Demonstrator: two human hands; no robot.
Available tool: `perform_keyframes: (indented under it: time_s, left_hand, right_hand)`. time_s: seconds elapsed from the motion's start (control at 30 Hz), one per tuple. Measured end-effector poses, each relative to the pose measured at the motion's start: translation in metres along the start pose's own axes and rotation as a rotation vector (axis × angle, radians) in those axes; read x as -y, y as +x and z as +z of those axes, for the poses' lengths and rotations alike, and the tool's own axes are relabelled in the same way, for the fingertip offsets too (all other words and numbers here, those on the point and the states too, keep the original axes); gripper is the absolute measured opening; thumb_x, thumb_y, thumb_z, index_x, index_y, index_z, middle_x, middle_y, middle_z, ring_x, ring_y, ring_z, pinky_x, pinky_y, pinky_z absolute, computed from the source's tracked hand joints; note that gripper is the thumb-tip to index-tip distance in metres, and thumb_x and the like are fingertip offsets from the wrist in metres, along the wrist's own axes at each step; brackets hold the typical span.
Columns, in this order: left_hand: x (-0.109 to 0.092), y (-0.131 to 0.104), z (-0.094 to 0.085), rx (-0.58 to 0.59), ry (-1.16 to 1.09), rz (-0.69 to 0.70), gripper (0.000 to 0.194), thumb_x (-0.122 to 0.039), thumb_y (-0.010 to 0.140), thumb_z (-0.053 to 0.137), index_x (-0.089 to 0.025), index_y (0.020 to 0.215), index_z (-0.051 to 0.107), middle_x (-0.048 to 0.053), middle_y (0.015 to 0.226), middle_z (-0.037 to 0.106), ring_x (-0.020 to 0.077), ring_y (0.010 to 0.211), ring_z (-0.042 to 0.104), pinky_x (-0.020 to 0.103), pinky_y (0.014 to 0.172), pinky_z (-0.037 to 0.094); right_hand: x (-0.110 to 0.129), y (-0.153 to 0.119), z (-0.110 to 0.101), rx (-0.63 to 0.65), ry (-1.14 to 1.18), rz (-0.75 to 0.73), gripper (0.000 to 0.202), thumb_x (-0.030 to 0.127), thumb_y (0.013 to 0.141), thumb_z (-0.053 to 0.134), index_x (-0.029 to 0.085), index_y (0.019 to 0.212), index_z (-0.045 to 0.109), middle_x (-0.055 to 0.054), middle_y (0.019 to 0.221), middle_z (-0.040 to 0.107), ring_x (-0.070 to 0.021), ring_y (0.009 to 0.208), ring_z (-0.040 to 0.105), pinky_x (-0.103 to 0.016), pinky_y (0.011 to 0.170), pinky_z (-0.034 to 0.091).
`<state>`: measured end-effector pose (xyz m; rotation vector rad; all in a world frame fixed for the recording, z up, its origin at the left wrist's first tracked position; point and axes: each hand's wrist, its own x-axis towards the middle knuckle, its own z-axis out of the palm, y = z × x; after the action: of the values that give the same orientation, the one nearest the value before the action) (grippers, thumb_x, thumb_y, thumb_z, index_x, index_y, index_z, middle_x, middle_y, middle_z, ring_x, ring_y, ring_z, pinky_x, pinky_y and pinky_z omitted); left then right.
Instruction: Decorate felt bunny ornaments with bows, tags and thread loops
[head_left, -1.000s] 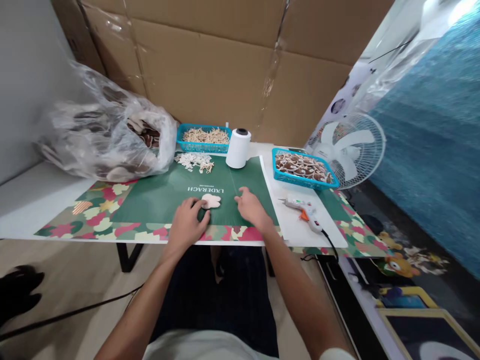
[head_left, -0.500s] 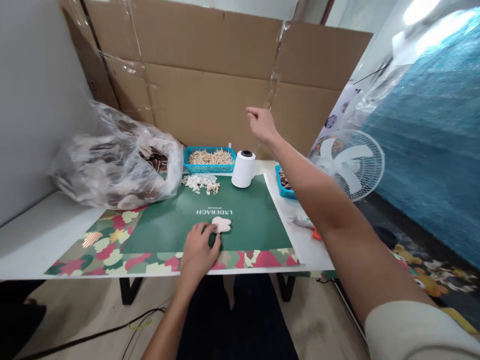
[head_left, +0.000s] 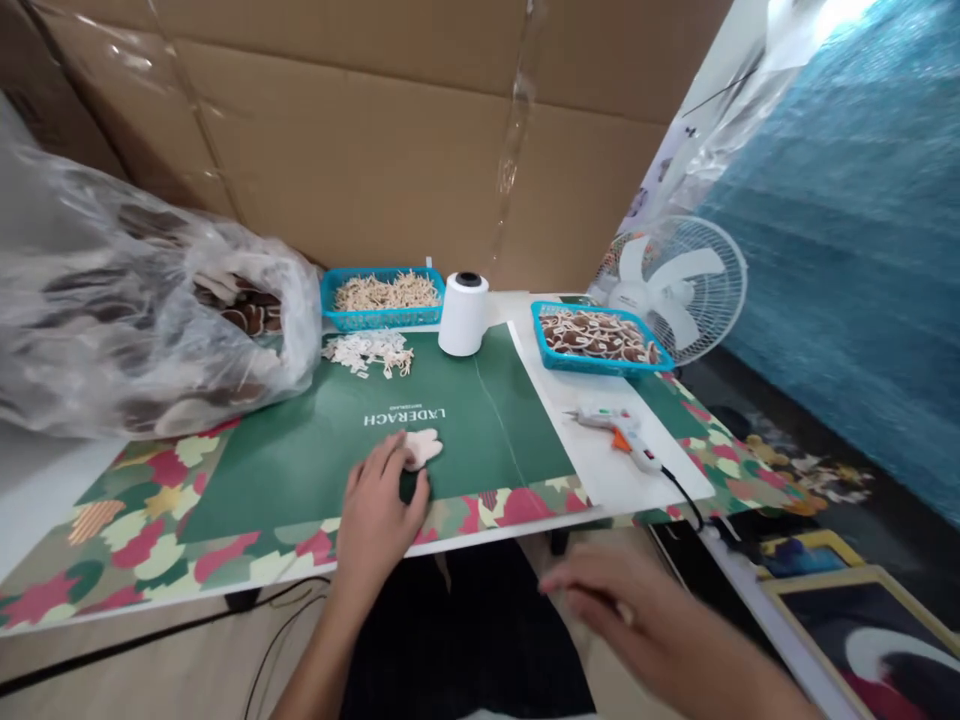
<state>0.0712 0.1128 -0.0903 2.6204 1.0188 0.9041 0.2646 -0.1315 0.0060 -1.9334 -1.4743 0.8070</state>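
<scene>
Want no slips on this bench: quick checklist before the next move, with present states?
1. Left hand on the pale felt piece: ok, fingertips touch its edge.
2. Thread spool upright: ok.
3. Visible thread clear of the glue gun: ok, it crosses the green sheet, apart from the gun.
4. Right hand gripping thread: cannot tell, blurred.
5. Glue gun hot or cold: cannot tell.

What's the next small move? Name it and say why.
Probably bring the right hand to the white cutout: the left hand touches it, while the right shows in front of the table's edge and thread from the cone runs toward that edge.
</scene>
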Motion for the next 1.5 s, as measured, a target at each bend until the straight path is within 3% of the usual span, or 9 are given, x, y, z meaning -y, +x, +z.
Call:
perform_keyframes:
  time_s: [0.2,0.3,0.4,0.57,0.7,0.83,1.1,1.33,1.5]
  left_hand:
    - [-0.009,0.002,-0.002,0.022,-0.112,-0.029,0.018,-0.029,0.097,0.056,-0.022,0.113,0.062,0.013,0.132,0.073,0.0327,0.124,0.068,0.049,0.103,0.05]
    - [-0.015,0.004,-0.008,0.03,-0.224,-0.044,0.024,-0.034,0.1,0.052,-0.02,0.113,0.067,0.012,0.122,0.077,0.0298,0.114,0.071,0.044,0.1,0.053]
    - [-0.019,0.01,-0.021,0.037,-0.291,-0.105,0.028,-0.038,0.104,0.048,-0.021,0.102,0.071,0.006,0.102,0.08,0.023,0.091,0.074,0.034,0.086,0.056]
    - [-0.013,0.027,-0.026,0.098,-0.278,-0.145,0.027,-0.036,0.099,0.053,-0.021,0.088,0.072,0.005,0.087,0.077,0.0231,0.08,0.07,0.035,0.079,0.055]
    - [-0.002,0.03,-0.017,0.066,-0.24,-0.135,0.025,-0.033,0.097,0.053,-0.019,0.096,0.074,0.012,0.104,0.075,0.0278,0.101,0.07,0.042,0.093,0.055]
    - [0.004,0.014,-0.018,0.084,-0.291,-0.046,0.028,-0.036,0.102,0.052,-0.02,0.11,0.073,0.01,0.118,0.074,0.0244,0.11,0.07,0.039,0.101,0.055]
    - [0.009,0.015,-0.022,0.208,-0.301,0.005,0.018,-0.038,0.102,0.06,-0.023,0.107,0.07,0.005,0.11,0.076,0.0231,0.104,0.067,0.037,0.094,0.054]
    - [0.003,0.02,-0.025,0.311,-0.27,0.025,0.025,-0.033,0.096,0.062,-0.024,0.119,0.066,0.007,0.12,0.071,0.0259,0.108,0.061,0.041,0.094,0.05]
    - [0.004,0.037,-0.019,0.421,-0.275,-0.026,0.025,-0.032,0.078,0.066,-0.022,0.099,0.06,0.005,0.101,0.066,0.0253,0.096,0.057,0.04,0.086,0.048]
  right_hand:
    - [-0.036,-0.053,0.105,0.145,0.103,0.227,0.031,0.026,0.096,0.054,0.03,0.114,0.078,-0.007,0.103,0.078,-0.0227,0.09,0.075,-0.034,0.082,0.06]
    - [-0.058,-0.08,0.093,0.266,-0.062,0.336,0.041,0.027,0.09,0.062,0.025,0.129,0.076,-0.015,0.123,0.077,-0.0286,0.095,0.078,-0.042,0.09,0.06]
    - [-0.054,-0.082,0.046,0.313,-0.142,0.378,0.037,0.035,0.096,0.059,0.022,0.125,0.078,-0.014,0.106,0.082,-0.0308,0.093,0.079,-0.044,0.086,0.059]
    - [0.0,0.008,0.0,-0.085,-0.123,-0.074,0.029,0.039,0.108,0.048,0.026,0.113,0.073,-0.006,0.106,0.078,-0.0217,0.094,0.072,-0.034,0.085,0.054]
    - [0.017,0.115,0.03,-0.133,-0.219,-0.489,0.029,0.026,0.107,0.051,0.019,0.131,0.066,-0.011,0.132,0.07,-0.0229,0.12,0.064,-0.037,0.104,0.048]
    - [0.007,0.174,0.063,-0.012,-0.472,-0.577,0.024,0.023,0.107,0.052,0.017,0.119,0.072,-0.011,0.12,0.073,-0.0254,0.112,0.064,-0.042,0.101,0.045]
    - [-0.016,0.186,0.052,0.061,-0.074,-0.666,0.017,0.027,0.103,0.06,0.021,0.116,0.07,-0.008,0.119,0.071,-0.0202,0.108,0.066,-0.035,0.1,0.053]
    - [-0.029,0.182,0.05,0.068,-0.165,-0.733,0.027,0.031,0.107,0.054,0.02,0.124,0.072,-0.012,0.132,0.069,-0.0234,0.121,0.064,-0.041,0.107,0.051]
    - [-0.03,0.174,0.053,0.046,-0.203,-0.701,0.028,0.027,0.104,0.056,0.019,0.125,0.072,-0.013,0.134,0.069,-0.025,0.12,0.064,-0.043,0.103,0.051]
